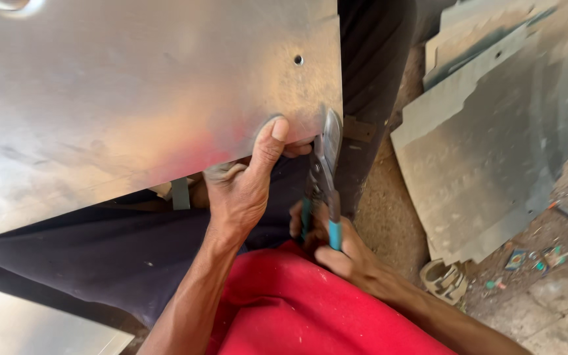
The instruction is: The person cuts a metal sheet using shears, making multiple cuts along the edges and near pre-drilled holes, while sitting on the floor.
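The metal sheet [133, 85] runs off the top and left edges. Behind its lower edge, the left hand [241, 184] hides all fingers but the thumb. The snips [320, 190] partly cover the right hand [343, 253] below the sheet's corner.

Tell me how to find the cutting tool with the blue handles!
Start at the big shiny metal sheet resting across the person's lap. Go to its lower right corner, where the left hand pinches the edge. Just right of that thumb, the tin snips bite into the corner, gripped by the right hand. They are the only thing here with bright blue handles.
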